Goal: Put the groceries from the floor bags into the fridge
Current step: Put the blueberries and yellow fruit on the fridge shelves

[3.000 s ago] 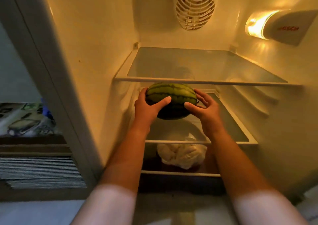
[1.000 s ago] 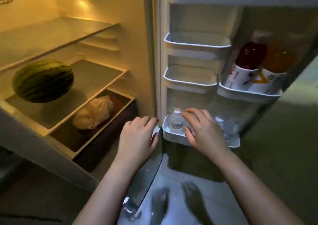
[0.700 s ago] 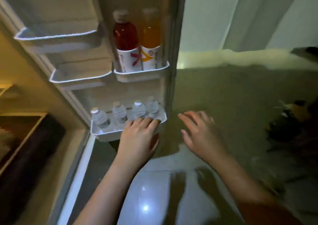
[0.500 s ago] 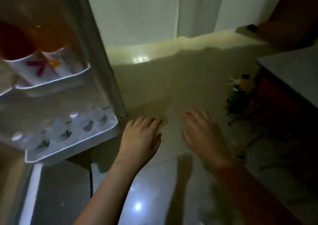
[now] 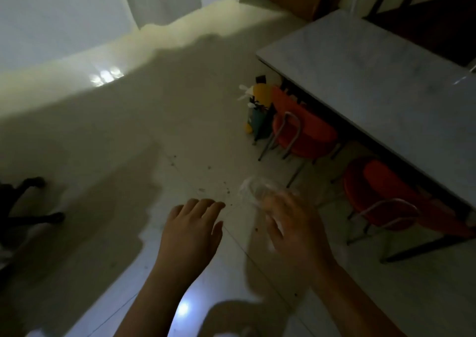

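Pale tiled floor [image 5: 108, 135] lies open ahead. A grey desk [image 5: 381, 84] edges the right, red chairs [image 5: 304, 130] tucked under it; a grocery bag [image 5: 257, 109] stands just beside them. Left hand [image 5: 190, 231] and right hand [image 5: 293, 228] hover empty — fingers spread, the right blurred.

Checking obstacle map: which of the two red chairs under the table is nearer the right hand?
The lower-right red chair, beside the right hand; the other chair sits farther up the table edge.
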